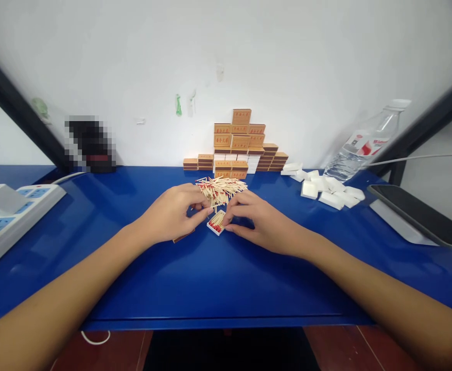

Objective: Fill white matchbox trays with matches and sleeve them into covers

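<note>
Head view: your left hand point(183, 208) pinches a slim wooden match point(219, 206); right hand point(259, 219) narrow at boxy white tray point(212, 230), 3 o'clock side, can't tell if gripping.

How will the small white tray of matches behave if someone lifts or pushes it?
The tray looks thin-walled, so it is probably light and may bend if squeezed. Its top is open, so the matches would likely spill if it tips. Its flat shape on the smooth-looking table suggests it would slide rather than roll.
</note>
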`<state>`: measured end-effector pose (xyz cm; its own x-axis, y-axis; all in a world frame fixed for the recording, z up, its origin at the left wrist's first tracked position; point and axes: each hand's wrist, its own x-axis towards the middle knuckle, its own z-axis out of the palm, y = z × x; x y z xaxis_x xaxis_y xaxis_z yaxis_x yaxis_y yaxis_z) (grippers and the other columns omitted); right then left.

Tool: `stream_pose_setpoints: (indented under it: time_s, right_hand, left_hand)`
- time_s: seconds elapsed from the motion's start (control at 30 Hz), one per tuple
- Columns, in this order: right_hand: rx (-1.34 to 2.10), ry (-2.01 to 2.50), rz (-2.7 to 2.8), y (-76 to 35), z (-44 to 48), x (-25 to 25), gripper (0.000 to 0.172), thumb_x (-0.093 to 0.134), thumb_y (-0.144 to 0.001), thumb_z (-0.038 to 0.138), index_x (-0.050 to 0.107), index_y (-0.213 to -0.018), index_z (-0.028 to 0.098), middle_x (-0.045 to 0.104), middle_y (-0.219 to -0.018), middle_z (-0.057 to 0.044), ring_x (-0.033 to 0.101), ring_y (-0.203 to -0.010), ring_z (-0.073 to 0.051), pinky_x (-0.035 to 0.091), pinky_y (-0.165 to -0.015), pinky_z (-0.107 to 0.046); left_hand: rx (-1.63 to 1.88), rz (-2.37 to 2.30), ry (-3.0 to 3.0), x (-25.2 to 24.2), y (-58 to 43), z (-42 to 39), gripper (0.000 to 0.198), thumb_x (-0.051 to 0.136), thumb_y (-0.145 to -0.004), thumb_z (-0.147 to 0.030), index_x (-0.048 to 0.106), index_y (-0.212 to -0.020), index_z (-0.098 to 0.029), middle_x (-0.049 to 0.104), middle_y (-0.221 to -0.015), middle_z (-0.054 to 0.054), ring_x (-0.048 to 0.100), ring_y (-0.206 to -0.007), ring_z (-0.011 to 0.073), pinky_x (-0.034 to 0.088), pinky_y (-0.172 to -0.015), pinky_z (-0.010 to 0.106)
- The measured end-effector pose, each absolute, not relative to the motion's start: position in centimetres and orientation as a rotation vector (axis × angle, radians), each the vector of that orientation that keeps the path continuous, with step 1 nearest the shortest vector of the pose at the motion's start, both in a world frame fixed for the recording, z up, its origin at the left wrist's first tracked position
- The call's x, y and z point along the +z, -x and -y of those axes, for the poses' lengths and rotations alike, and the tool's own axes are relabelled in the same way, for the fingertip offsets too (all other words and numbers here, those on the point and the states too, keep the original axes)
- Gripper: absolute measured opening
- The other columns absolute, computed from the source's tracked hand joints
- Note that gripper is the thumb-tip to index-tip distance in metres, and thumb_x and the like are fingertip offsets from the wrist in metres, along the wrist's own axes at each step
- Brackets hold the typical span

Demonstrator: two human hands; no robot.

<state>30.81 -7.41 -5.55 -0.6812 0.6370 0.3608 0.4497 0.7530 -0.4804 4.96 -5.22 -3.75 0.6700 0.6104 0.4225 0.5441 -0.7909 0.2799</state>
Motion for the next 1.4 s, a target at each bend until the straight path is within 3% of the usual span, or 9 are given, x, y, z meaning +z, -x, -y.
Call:
stream_pose_setpoints:
  time_s: [0.6, 0.83, 0.9, 1.0, 1.13, 1.27, 1.4]
  right_hand:
    - [0.285, 0.766, 2.459, -30.3, 7.7, -5.5, 0.012, 0.062, -0.101, 0.019, 0.072, -0.094, 0.022, 0.069, -0.09, -0.005, 0.061, -0.09, -0.021, 0.049, -0.08, -0.034]
    - [0.451, 1.142, 2.05, -30.3, 7.6, -5.1, 0.021, 0.07, -0.095, 0.03, 0.074, -0.078, 0.02, 0.066, -0.065, 0.001, 0.053, -0.059, -0.013, 0.039, -0.058, -0.029]
    - [0.673, 1.204, 1.966, -30.3, 7.3, -5.1, 0.024, 0.074, -0.093, 0.037, 0.077, -0.076, 0.02, 0.07, -0.067, 0.0, 0.056, -0.061, -0.014, 0.042, -0.06, -0.03]
    - [0.99, 1.06, 1.845, -30.1, 7.0, -5.2, 0.024, 0.077, -0.091, 0.045, 0.082, -0.093, 0.021, 0.079, -0.088, -0.003, 0.067, -0.078, -0.018, 0.051, -0.072, -0.032]
    - [1.114, 0.91, 1.764, -29.6, 7.3, -5.4, 0.025, 0.077, -0.091, 0.046, 0.081, -0.096, 0.023, 0.08, -0.101, -0.004, 0.07, -0.093, -0.02, 0.054, -0.081, -0.034]
    - [0.876, 0.938, 1.894, -29.6, 7.4, -5.6, 0.019, 0.076, -0.094, 0.041, 0.077, -0.092, 0.021, 0.074, -0.09, -0.003, 0.064, -0.079, -0.017, 0.05, -0.068, -0.031]
    - [0.386, 0.816, 2.217, -30.5, 7.0, -5.6, 0.007, 0.07, -0.099, 0.024, 0.074, -0.093, 0.02, 0.067, -0.088, -0.004, 0.06, -0.082, -0.018, 0.049, -0.074, -0.033]
  left_hand:
    - [0.792, -0.942, -2.767, -4.1, -5.0, 5.2, 0.02, 0.062, -0.098, -0.023, 0.067, -0.079, -0.02, 0.065, -0.075, 0.001, 0.058, -0.079, 0.0182, 0.044, -0.073, 0.032]
    - [0.873, -0.973, -2.645, -4.1, -5.7, 5.8, 0.021, 0.063, -0.1, -0.026, 0.071, -0.082, -0.018, 0.066, -0.074, 0.0, 0.056, -0.072, 0.015, 0.042, -0.067, 0.029]
    - [0.939, -0.99, -2.558, -4.1, -5.9, 6.0, 0.023, 0.063, -0.102, -0.028, 0.074, -0.084, -0.018, 0.066, -0.073, 0.0, 0.056, -0.069, 0.0136, 0.042, -0.066, 0.028]
    - [0.948, -0.975, -2.403, -4.2, -6.2, 6.2, 0.025, 0.063, -0.103, -0.034, 0.078, -0.089, -0.019, 0.07, -0.077, 0.0, 0.057, -0.067, 0.0122, 0.044, -0.063, 0.026]
    - [0.893, -0.905, -2.32, -4.2, -6.7, 6.7, 0.028, 0.064, -0.103, -0.038, 0.078, -0.086, -0.02, 0.069, -0.075, -0.001, 0.057, -0.066, 0.0115, 0.043, -0.061, 0.025]
    - [0.812, -0.933, -2.458, -4.1, -6.7, 6.9, 0.03, 0.066, -0.101, -0.044, 0.075, -0.085, -0.02, 0.068, -0.077, 0.0, 0.058, -0.071, 0.0138, 0.044, -0.064, 0.027]
    - [0.716, -1.114, -2.694, -4.1, -6.0, 6.6, 0.039, 0.077, -0.087, -0.057, 0.071, -0.093, -0.019, 0.067, -0.086, 0.003, 0.06, -0.082, 0.02, 0.045, -0.07, 0.032]
